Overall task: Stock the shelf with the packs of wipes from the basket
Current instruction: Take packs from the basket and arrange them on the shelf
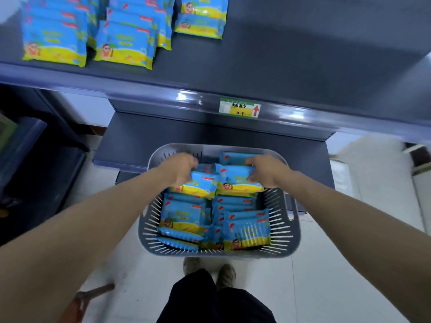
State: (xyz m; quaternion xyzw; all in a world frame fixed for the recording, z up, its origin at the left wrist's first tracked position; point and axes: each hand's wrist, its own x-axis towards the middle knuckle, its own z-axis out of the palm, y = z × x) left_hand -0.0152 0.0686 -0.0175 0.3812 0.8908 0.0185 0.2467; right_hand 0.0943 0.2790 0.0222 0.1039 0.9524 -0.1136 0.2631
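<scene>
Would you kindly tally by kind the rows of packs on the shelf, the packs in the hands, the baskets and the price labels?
Rows of blue-and-yellow wipe packs on the dark grey metal shelf: 3
Wipe packs gripped, one by the left hand, one by the right hand: 2
Grey slatted plastic basket: 1
Green-and-yellow paper price label: 1
Total: 7

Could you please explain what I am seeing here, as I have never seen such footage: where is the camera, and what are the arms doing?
There is no machine here. One camera sits on a person's head and looks down past both bare arms. The left hand grips the left-hand pack of wipes, and the right hand grips the right-hand pack. Both packs are at the far end of a grey slotted basket that holds more such packs. Above it, the dark shelf bears stocked packs towards its left, and a price label sits on its front edge.
</scene>
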